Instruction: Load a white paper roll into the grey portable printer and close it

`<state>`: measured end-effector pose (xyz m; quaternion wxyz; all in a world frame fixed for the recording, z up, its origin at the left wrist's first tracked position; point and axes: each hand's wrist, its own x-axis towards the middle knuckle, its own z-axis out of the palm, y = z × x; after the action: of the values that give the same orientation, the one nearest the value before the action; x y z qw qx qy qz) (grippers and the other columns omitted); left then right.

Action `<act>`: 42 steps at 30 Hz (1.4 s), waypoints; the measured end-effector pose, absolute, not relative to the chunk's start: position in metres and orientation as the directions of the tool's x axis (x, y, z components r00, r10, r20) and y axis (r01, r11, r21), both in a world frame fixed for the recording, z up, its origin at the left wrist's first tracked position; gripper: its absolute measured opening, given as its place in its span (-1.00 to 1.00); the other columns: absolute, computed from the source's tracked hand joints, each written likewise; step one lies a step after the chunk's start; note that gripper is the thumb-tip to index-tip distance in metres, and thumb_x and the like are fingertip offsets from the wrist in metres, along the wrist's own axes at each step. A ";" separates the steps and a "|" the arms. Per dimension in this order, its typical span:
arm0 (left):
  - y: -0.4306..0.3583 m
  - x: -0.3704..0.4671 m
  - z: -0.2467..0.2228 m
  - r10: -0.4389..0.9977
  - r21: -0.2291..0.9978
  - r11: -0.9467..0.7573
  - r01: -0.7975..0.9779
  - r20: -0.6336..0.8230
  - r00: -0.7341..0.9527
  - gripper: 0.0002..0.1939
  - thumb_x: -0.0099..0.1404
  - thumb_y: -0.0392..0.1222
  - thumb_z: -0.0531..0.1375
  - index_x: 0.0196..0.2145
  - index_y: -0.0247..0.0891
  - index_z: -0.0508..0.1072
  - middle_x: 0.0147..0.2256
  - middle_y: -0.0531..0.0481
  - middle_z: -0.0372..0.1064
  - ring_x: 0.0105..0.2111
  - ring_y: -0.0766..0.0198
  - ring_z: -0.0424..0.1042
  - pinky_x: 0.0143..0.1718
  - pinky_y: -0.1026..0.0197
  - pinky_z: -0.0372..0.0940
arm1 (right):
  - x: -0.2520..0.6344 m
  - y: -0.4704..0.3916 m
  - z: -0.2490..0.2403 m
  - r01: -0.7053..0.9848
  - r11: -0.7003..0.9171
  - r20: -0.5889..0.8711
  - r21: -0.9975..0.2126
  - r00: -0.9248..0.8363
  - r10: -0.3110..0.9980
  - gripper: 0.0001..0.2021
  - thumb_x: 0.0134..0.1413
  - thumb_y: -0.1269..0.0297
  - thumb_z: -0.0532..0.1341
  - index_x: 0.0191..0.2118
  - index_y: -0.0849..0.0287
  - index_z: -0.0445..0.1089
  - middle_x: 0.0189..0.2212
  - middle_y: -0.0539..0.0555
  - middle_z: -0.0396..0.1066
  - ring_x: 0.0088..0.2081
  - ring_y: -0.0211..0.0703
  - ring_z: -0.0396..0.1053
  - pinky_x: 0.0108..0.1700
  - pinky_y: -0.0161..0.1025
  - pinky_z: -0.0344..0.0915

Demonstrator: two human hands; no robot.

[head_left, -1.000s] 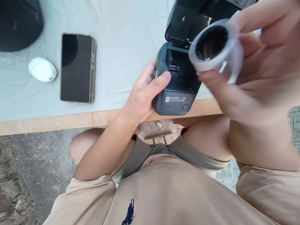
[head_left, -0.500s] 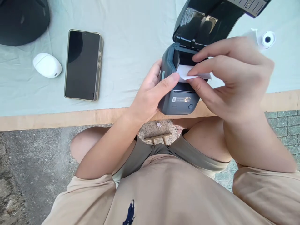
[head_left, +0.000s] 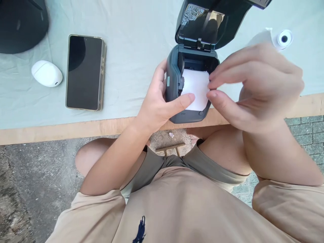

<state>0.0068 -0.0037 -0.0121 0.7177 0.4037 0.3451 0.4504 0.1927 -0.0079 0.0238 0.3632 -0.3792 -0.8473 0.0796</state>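
Note:
A dark grey portable printer (head_left: 186, 116) is tilted at the table's front edge, its black lid (head_left: 217, 28) swung up and back. From the left side my left hand (head_left: 160, 98) grips the printer's body, with the thumb resting on the white paper (head_left: 196, 81). That paper lies over the open bay and down across the printer's front face. At the paper's right edge, my right hand (head_left: 253, 81) closes thumb and fingertips in a pinch; the hand is slightly blurred. Whatever paper sits deeper in the bay is hidden.
On the pale cloth-covered table lie a phone (head_left: 84, 72) and a white rounded case (head_left: 47, 73) at the left. A dark object (head_left: 22, 27) fills the far left corner. Behind my right hand is a small paper roll (head_left: 284, 38). The wooden table edge (head_left: 63, 130) runs in front.
The paper, bunched over the bay and pinched before, is now drawn out flat over the printer's front. My right hand has shifted to its right edge. The printer appears slightly further left.

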 end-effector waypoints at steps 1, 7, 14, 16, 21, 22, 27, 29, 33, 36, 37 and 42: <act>-0.004 0.007 -0.012 0.924 0.896 0.256 -0.362 -0.118 0.363 -0.27 -0.01 -0.14 0.36 0.09 -0.13 0.18 -0.02 -0.04 0.33 0.16 -0.02 0.26 0.10 0.07 0.29 | 0.194 -0.009 0.024 0.628 0.661 0.546 -0.411 -0.411 0.730 -0.85 0.00 0.30 0.24 -0.24 0.06 0.35 -0.27 -0.02 0.40 -0.17 -0.16 0.37 -0.10 -0.08 0.38; -0.001 0.005 -0.017 0.922 0.932 0.192 -0.308 -0.064 0.382 -0.10 -0.07 -0.23 0.36 0.20 -0.12 0.06 0.08 -0.08 0.28 0.15 0.00 0.26 0.12 0.06 0.28 | 0.192 -0.005 0.027 0.632 0.374 0.474 -0.678 -0.013 0.881 -0.59 0.11 0.16 0.18 0.10 -0.15 0.20 0.15 -0.11 0.16 0.21 -0.11 0.16 0.03 -0.17 0.33; 0.000 0.005 -0.021 0.921 0.935 0.179 -0.306 -0.050 0.387 -0.04 -0.11 -0.26 0.37 0.21 -0.11 0.04 0.10 -0.11 0.26 0.11 -0.01 0.29 0.09 0.05 0.30 | 0.189 0.004 0.020 0.395 0.305 0.330 -0.866 -0.005 0.944 -0.63 0.19 -0.01 0.03 0.07 -0.05 0.20 -0.07 -0.01 0.28 -0.06 -0.20 0.34 -0.11 -0.21 0.44; 0.000 0.005 -0.022 0.932 0.930 0.184 -0.317 -0.063 0.357 0.01 -0.16 -0.29 0.39 0.22 -0.10 0.04 0.08 -0.10 0.28 0.14 -0.02 0.26 0.12 0.07 0.27 | 0.191 0.004 0.017 0.424 0.434 0.440 -0.795 -0.090 0.894 -0.72 0.16 -0.01 0.06 -0.13 -0.01 0.33 -0.16 0.02 0.26 -0.04 -0.17 0.30 -0.01 -0.16 0.41; -0.001 0.005 -0.019 0.930 0.921 0.196 -0.336 -0.065 0.363 0.00 -0.14 -0.27 0.40 0.22 -0.08 0.03 0.09 -0.07 0.27 0.18 0.01 0.22 0.16 0.08 0.23 | 0.196 0.005 0.009 0.442 0.525 0.403 -0.728 -0.344 0.848 -0.71 0.04 0.04 0.19 -0.15 0.04 0.34 -0.10 0.08 0.22 0.09 -0.12 0.19 0.22 -0.07 0.24; -0.001 0.005 -0.018 0.926 0.924 0.189 -0.331 -0.056 0.374 -0.01 -0.13 -0.27 0.39 0.22 -0.07 0.02 0.09 -0.07 0.27 0.18 0.02 0.22 0.16 0.08 0.23 | 0.196 0.006 0.008 0.412 0.497 0.372 -0.764 -0.347 0.861 -0.66 0.04 0.03 0.18 -0.08 0.03 0.31 -0.05 0.08 0.21 0.08 -0.12 0.20 0.16 -0.10 0.29; -0.004 0.005 -0.017 0.927 0.929 0.148 -0.340 -0.010 0.376 -0.09 -0.10 -0.22 0.41 0.16 -0.05 0.09 0.11 -0.05 0.23 0.21 0.04 0.18 0.19 0.10 0.20 | 0.193 0.008 0.006 0.214 0.249 0.141 -0.945 -0.422 0.896 -0.49 0.09 0.07 0.17 0.13 -0.01 0.06 0.10 0.06 0.12 -0.09 -0.24 0.28 -0.16 -0.27 0.37; -0.005 0.006 -0.017 0.938 0.906 0.147 -0.396 -0.001 0.347 -0.27 -0.02 -0.12 0.38 0.08 -0.04 0.18 0.10 0.00 0.22 0.21 0.09 0.18 0.19 0.13 0.19 | 0.192 0.007 0.006 0.184 0.225 0.118 -0.957 -0.462 0.879 -0.47 0.07 0.09 0.19 0.13 -0.04 0.03 0.12 0.04 0.09 -0.12 -0.28 0.28 -0.24 -0.32 0.36; -0.008 0.008 -0.016 0.938 0.885 0.190 -0.425 -0.036 0.344 -0.62 0.19 0.00 0.24 -0.07 -0.11 0.30 -0.08 0.01 0.28 0.03 0.19 0.35 0.04 0.16 0.30 | 0.190 0.005 0.007 0.131 0.217 0.132 -0.967 -0.469 0.873 -0.46 0.03 0.17 0.23 0.12 -0.01 0.04 0.12 0.05 0.08 -0.26 -0.38 0.24 -0.34 -0.38 0.31; -0.009 0.008 -0.015 0.931 0.885 0.215 -0.413 -0.058 0.360 -0.65 0.21 -0.04 0.23 -0.08 -0.17 0.32 -0.20 -0.01 0.29 -0.06 0.17 0.41 -0.10 0.16 0.37 | 0.187 0.001 0.011 0.101 0.186 0.120 -0.977 -0.456 0.882 -0.47 0.01 0.24 0.25 0.09 0.04 0.06 0.07 0.06 0.09 -0.27 -0.40 0.24 -0.34 -0.38 0.30; -0.008 0.007 -0.015 0.928 0.882 0.222 -0.417 -0.060 0.367 -0.63 0.20 -0.03 0.24 -0.08 -0.17 0.32 -0.21 -0.01 0.30 -0.05 0.14 0.41 -0.11 0.15 0.38 | 0.186 0.000 0.013 0.106 0.169 0.104 -0.980 -0.454 0.885 -0.48 0.01 0.25 0.24 0.08 0.04 0.06 0.04 0.05 0.10 -0.26 -0.40 0.24 -0.33 -0.38 0.30; -0.006 0.007 -0.017 0.909 0.863 0.239 -0.446 -0.037 0.415 -0.54 0.10 0.04 0.30 -0.09 -0.18 0.35 -0.23 -0.01 0.35 -0.02 0.00 0.42 -0.16 0.10 0.41 | 0.183 -0.005 0.021 0.195 0.182 0.088 -0.964 -0.412 0.907 -0.53 -0.01 0.25 0.24 0.04 0.00 0.10 0.00 -0.01 0.11 -0.17 -0.35 0.26 -0.29 -0.39 0.33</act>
<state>0.0065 -0.0064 -0.0169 0.7346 0.4100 0.2825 0.4610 0.1829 -0.0055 0.0207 0.3598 -0.4054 -0.6794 0.4947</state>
